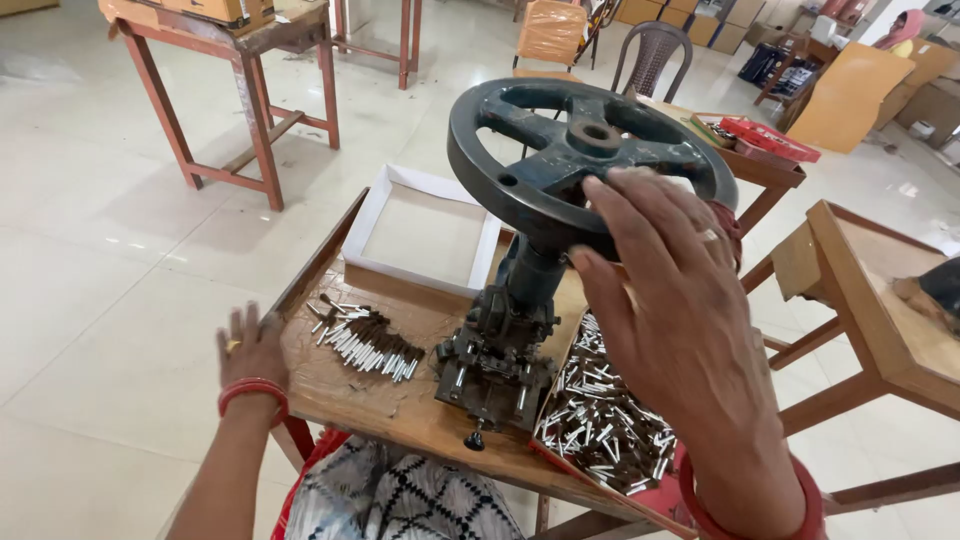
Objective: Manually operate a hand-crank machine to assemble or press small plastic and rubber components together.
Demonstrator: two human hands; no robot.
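I see my right hand [680, 300] laid open-fingered on the near rim of the handwheel [590, 150] atop the press [495, 360], not clamped. My left hand [250, 350] rests open on the bench [330, 385] edge, beside the pins [365, 340].

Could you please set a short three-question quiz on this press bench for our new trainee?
1. True or false: the right hand rests on the rim of the dark handwheel.
2. Where is the left hand? A) on the left edge of the wooden table B) inside the white tray C) on the press base
3. Fill in: the loose heap of small pins lies in a red ____ to the right of the press base.

Key: 1 true; 2 A; 3 tray.
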